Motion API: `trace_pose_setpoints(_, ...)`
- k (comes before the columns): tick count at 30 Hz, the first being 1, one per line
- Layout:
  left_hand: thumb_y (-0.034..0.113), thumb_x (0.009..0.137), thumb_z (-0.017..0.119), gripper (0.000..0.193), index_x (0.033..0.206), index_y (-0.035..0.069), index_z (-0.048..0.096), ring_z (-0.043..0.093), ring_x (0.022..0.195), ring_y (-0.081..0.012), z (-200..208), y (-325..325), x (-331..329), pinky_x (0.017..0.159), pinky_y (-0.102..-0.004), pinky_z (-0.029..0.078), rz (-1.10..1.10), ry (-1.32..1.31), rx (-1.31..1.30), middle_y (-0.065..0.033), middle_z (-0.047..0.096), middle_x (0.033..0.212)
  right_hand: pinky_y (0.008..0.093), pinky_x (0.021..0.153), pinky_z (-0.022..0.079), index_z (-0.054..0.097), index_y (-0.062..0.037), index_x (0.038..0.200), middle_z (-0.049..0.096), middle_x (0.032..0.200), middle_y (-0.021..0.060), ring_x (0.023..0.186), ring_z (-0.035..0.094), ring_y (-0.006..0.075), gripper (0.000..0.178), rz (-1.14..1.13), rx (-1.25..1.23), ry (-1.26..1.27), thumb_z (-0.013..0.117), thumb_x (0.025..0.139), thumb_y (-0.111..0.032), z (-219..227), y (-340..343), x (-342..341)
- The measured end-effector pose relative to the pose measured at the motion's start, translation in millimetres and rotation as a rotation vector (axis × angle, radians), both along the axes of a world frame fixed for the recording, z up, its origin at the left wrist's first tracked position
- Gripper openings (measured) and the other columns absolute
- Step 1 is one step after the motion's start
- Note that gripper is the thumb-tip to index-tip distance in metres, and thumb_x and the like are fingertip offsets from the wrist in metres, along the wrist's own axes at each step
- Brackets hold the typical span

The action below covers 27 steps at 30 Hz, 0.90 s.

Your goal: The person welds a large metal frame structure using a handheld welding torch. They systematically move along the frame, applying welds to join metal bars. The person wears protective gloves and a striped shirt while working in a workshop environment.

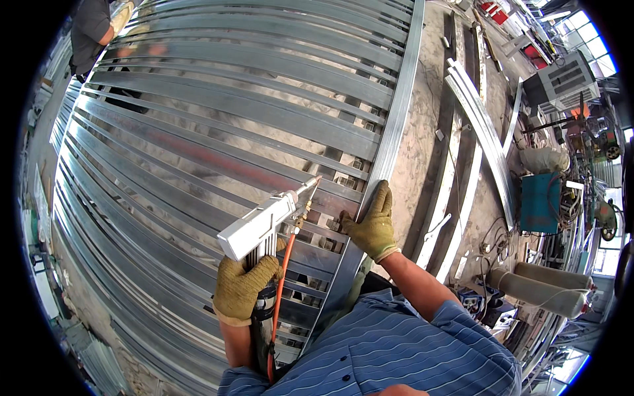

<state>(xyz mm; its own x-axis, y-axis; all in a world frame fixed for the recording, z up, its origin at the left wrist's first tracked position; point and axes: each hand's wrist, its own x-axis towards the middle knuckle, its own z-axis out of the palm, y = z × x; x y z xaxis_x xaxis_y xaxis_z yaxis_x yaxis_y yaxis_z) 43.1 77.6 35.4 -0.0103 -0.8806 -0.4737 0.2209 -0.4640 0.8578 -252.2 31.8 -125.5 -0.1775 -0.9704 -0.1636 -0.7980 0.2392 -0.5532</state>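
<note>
My left hand (244, 287), in a yellow-brown work glove, is closed around the handle of a handheld welding gun (257, 228). The gun has a boxy white body and a thin nozzle that points up and right over the slats, near the frame's edge. An orange cable (281, 297) runs from it down toward my body. Gloved the same way, my right hand (373, 228) lies with fingers stretched on the long edge rail (394, 132) of a slatted metal frame (244, 109). Its thumb reaches inward over the rail, and nothing is held in it.
Across the frame at the far left stands another person in dark clothes (89, 33), wearing gloves. Long metal bars (485, 125) lie on the floor to the right. Beyond them are a teal machine (540, 201), a grey slatted cabinet (561, 79) and gas cylinders (535, 290).
</note>
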Motion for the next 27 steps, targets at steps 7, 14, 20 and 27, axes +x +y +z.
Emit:
trace_pose_setpoints(7, -0.005, 0.100, 0.073, 0.053, 0.152, -0.008, 0.062, 0.077, 0.093, -0.0181, -2.2, -0.8, 4.1, 0.077, -0.0313, 0.066, -0.023, 0.038, 0.000, -0.0183, 0.078, 0.125, 0.0489, 0.134, 0.037, -0.005, 0.0050, 0.178, 0.014, 0.176, 0.0454, 0.163, 0.030, 0.0606, 0.144, -0.012, 0.112, -0.018, 0.094, 0.082, -0.039, 13.0, -3.5, 2.0)
trace_pose_setpoints(14, -0.006, 0.103, 0.069, 0.048, 0.150, -0.008, 0.062, 0.074, 0.086, -0.0167, -5.0, -3.5, -0.4, 0.072, -0.0290, 0.063, -0.035, 0.065, 0.058, -0.0217, 0.077, 0.128, 0.0517, 0.125, 0.049, -0.004, -0.0026, 0.180, 0.013, 0.176, 0.0462, 0.154, 0.043, 0.0634, 0.147, -0.041, 0.091, -0.046, 0.096, 0.077, -0.035, 13.4, 1.1, 7.9)
trace_pose_setpoints(20, -0.004, 0.104, 0.069, 0.046, 0.149, -0.010, 0.062, 0.074, 0.088, -0.0178, -10.8, -12.9, -7.6, 0.076, -0.0308, 0.062, -0.176, 0.098, 0.064, -0.0193, 0.076, 0.124, 0.0377, 0.098, 0.058, 0.004, -0.0010, 0.179, 0.052, 0.148, 0.0257, 0.123, 0.063, 0.0282, 0.116, -0.056, -0.141, -0.176, 0.084, 0.099, -0.027, -10.0, 12.2, 4.2)
trace_pose_setpoints(27, 0.002, 0.106, 0.074, 0.041, 0.146, -0.005, 0.066, 0.075, 0.089, -0.0171, -39.2, -20.5, -28.5, 0.078, -0.0323, 0.063, -0.370, -0.011, -0.018, -0.0129, 0.078, 0.118, 0.0248, 0.092, 0.052, 0.029, -0.0003, 0.175, 0.064, 0.133, 0.0041, 0.104, 0.058, 0.0084, 0.071, -0.283, -0.196, -0.906, 0.062, 0.119, -0.030, -13.0, 29.3, 11.5)
